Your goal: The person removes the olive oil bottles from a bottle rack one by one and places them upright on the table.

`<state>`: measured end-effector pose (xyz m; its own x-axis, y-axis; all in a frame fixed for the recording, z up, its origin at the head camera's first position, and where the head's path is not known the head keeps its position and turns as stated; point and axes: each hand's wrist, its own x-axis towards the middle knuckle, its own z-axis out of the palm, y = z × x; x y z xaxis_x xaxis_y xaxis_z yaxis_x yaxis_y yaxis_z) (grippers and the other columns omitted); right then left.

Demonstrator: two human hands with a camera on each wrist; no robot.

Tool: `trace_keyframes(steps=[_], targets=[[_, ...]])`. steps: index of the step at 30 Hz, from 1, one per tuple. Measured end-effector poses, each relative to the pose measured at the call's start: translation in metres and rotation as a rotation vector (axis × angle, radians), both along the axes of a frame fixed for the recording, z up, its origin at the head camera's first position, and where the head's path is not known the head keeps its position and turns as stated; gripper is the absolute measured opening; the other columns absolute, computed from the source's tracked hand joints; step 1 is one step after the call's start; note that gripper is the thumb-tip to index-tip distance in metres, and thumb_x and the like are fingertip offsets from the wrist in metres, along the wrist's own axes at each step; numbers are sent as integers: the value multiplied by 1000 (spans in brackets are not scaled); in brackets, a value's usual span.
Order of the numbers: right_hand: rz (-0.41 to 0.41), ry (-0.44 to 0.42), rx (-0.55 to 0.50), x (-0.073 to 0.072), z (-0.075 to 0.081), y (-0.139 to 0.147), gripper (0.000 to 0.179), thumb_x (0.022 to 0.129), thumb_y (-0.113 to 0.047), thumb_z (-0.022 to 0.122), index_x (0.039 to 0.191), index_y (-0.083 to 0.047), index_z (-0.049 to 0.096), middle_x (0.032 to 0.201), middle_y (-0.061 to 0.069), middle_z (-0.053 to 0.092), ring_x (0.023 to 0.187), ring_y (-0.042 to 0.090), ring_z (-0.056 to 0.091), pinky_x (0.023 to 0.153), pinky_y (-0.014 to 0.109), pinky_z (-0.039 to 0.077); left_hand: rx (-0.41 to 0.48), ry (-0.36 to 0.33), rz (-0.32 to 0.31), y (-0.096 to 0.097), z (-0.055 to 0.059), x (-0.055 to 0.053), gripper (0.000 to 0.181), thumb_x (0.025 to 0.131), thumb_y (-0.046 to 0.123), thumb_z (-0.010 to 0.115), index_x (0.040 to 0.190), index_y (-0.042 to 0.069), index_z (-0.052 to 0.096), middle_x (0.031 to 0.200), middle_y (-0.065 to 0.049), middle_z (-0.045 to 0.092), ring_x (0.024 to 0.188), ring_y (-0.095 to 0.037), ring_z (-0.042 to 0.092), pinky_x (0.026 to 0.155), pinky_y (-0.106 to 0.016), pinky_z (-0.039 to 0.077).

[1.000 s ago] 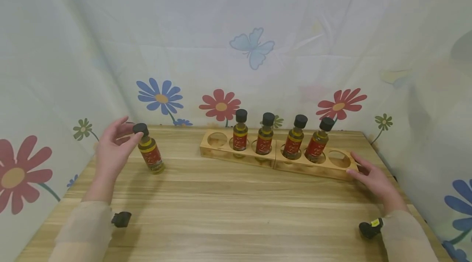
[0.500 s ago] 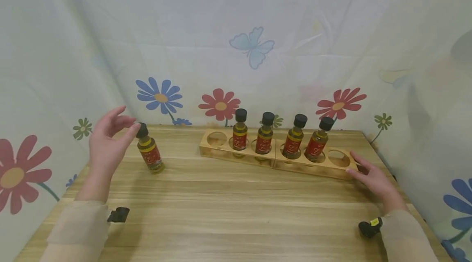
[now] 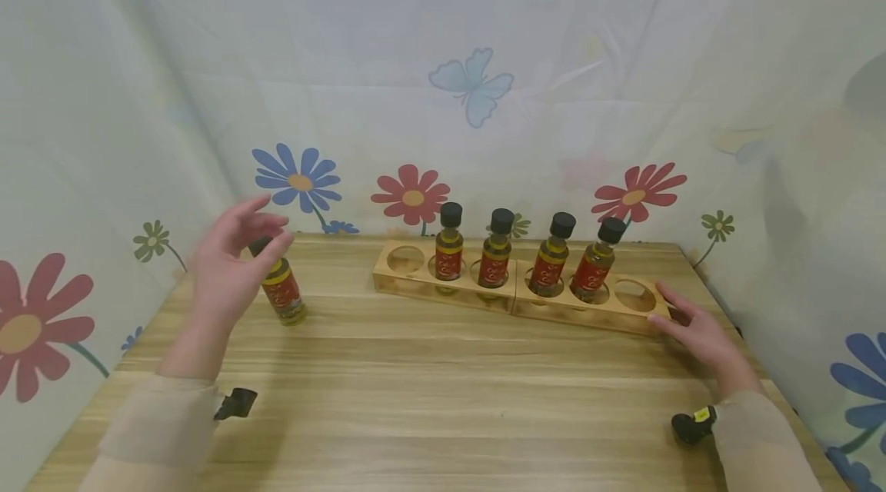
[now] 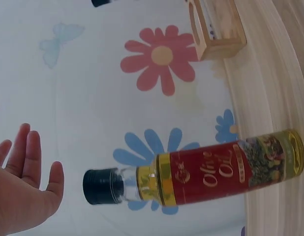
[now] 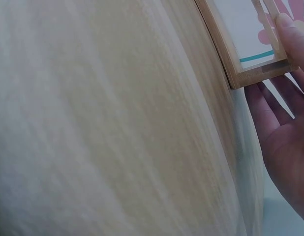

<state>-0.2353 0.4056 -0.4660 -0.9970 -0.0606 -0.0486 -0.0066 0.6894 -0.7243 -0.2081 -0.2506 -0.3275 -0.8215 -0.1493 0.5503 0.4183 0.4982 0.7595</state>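
Observation:
A bottle of olive oil [image 4: 206, 172] with a black cap and red label stands upright on the table at the left. My left hand [image 3: 231, 265] hovers beside and over its cap, fingers loosely spread; in the left wrist view a gap shows between fingers and cap. Across the back, two wooden bottle racks [image 3: 588, 314] stand end to end. Two olive oil bottles [image 3: 448, 257] sit in the left rack and two more [image 3: 549, 269] in the right one. My right hand [image 3: 702, 337] grips the right rack's outer end, thumb on its front corner and fingers behind.
The outermost round hole [image 3: 405, 260] of the left rack and the rightmost hole [image 3: 634, 295] of the right one hold no bottle. A flowered cloth [image 3: 332, 92] hangs close behind the wooden table [image 3: 443, 400] and at its sides.
The left hand's fingers have come away from the bottle's cap; the hand drew back left, then shifted right, over the cap. The bottle stayed standing. The right hand has stayed on the rack.

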Motion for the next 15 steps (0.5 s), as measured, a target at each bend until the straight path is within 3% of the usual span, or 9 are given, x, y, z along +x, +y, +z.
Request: trace_keyframes(steps=[5, 8, 10, 12, 15], targets=[[3, 2, -2, 1, 1, -1, 87, 97, -46, 62, 158, -8, 13, 158, 31, 13, 135, 59, 26, 106, 66, 27, -44, -2, -79, 15, -2, 0, 56, 91, 15, 74, 142, 18, 53, 115, -5, 69, 106, 1, 59, 97, -18, 41], [2, 3, -4, 2, 2, -2, 87, 96, -46, 62, 158, -9, 13, 159, 30, 13, 136, 58, 26, 107, 66, 27, -56, -5, -110, 24, -6, 0, 55, 90, 14, 74, 142, 17, 54, 115, -8, 69, 105, -1, 59, 76, -14, 45], [4, 4, -4, 2, 3, -2, 86, 97, -44, 62, 158, -8, 13, 159, 30, 13, 136, 58, 26, 107, 66, 27, -69, -13, -120, 30, -9, -1, 55, 90, 15, 75, 141, 17, 54, 114, -8, 69, 105, -2, 59, 74, -12, 45], [2, 3, 2, 2, 3, -3, 86, 97, -45, 62, 158, -8, 14, 159, 29, 13, 136, 58, 26, 107, 66, 27, -67, -18, -135, 36, -13, -2, 55, 89, 14, 75, 141, 17, 55, 114, -8, 69, 104, -5, 60, 76, -15, 46], [0, -1, 6, 2, 3, -4, 86, 97, -44, 62, 159, -9, 13, 158, 30, 13, 135, 58, 26, 107, 66, 28, -66, -31, -164, 44, -19, -5, 55, 89, 14, 76, 140, 16, 56, 112, -8, 70, 104, -11, 61, 97, -27, 45]])
